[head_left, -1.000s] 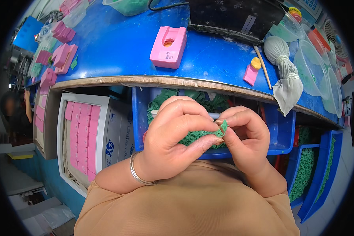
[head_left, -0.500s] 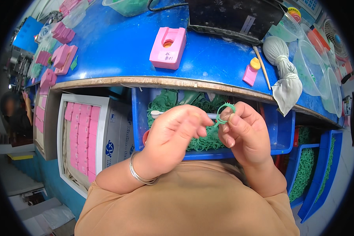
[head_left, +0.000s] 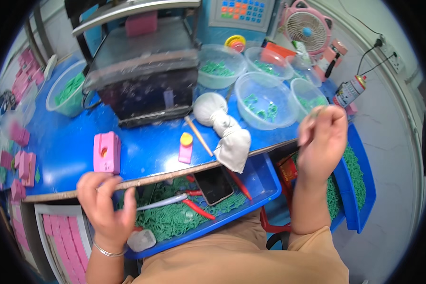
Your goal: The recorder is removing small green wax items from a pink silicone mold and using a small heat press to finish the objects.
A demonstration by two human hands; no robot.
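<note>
My left hand (head_left: pixel 104 208) is open and empty at the table’s front edge, below a pink block (head_left: pixel 106 151) with an oval opening. Under the edge a blue tray (head_left: pixel 260 180) holds green rubbery strands (head_left: pixel 175 225), red-handled tools, a white-handled tool (head_left: pixel 165 202) and a black phone (head_left: pixel 212 184). My right hand (head_left: pixel 322 142) is raised at the right, beside the clear plastic bowls (head_left: pixel 248 85) with green pieces, its fingers curled together; whatever they hold is too small and blurred to name.
A black machine (head_left: pixel 142 90) stands at the back of the blue table (head_left: pixel 66 156). A white cloth bundle (head_left: pixel 229 144), a wooden stick (head_left: pixel 199 137) and a yellow-topped pink piece (head_left: pixel 184 154) lie in front. Right are a spray can (head_left: pixel 350 90), a fan (head_left: pixel 307 33) and more blue trays (head_left: pixel 367 199).
The view has swung right. My hands have parted: the left opened and moved left, the right rose toward the bowls. The green ring held earlier is no longer clearly visible.
</note>
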